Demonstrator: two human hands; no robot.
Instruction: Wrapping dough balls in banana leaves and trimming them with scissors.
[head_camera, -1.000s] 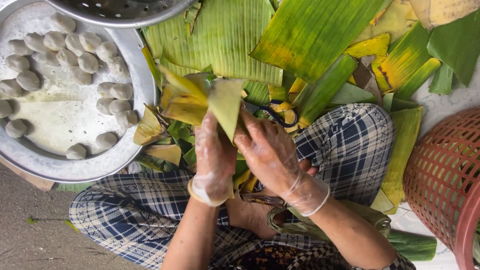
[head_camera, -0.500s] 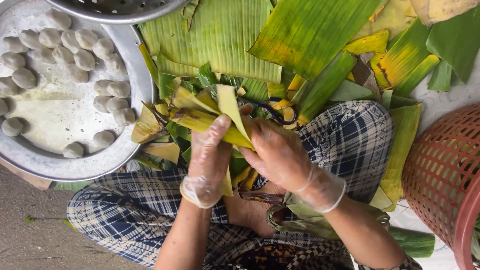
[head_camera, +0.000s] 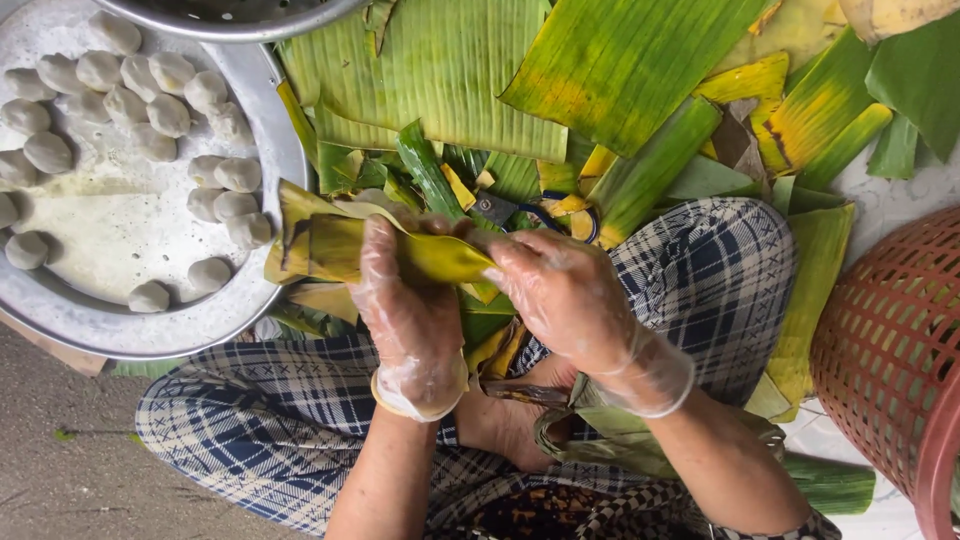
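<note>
Banana-leaf strip (head_camera: 400, 252), yellow-green and folded, now lies flat and horizontal between the two gloved hands, just above the checked-trouser lap (head_camera: 300, 420). A second ago the strip stood nearly upright, its tip pointing toward the big green leaves; half a second ago it was leaning over; now it is laid sideways with its loose end pointing toward the metal tray (head_camera: 110, 320). That turn suggests, as a judgement, that the folding has passed from forming the strip to closing it around whatever sits inside; the contents are hidden by the leaf and the fingers.

The left hand (head_camera: 412, 310) wraps over the middle of the strip from above, fingers curled closed on it, thumb side hidden. The right hand (head_camera: 562, 290) pinches the strip's near end between fingertips, a narrow grip on the leaf's tip. Both hands wear thin clear gloves.

Left of the strip, the metal tray holds pale dough balls (head_camera: 150, 95) in loose rows, with a bare patch toward the lap. Beyond the strip, overlapping green leaves (head_camera: 450, 70) cover the ground, and dark-handled scissors (head_camera: 505, 210) lie among the trimmings just past the right hand's fingertips. Well to the right of the strip stands a red plastic basket (head_camera: 900, 350).
</note>
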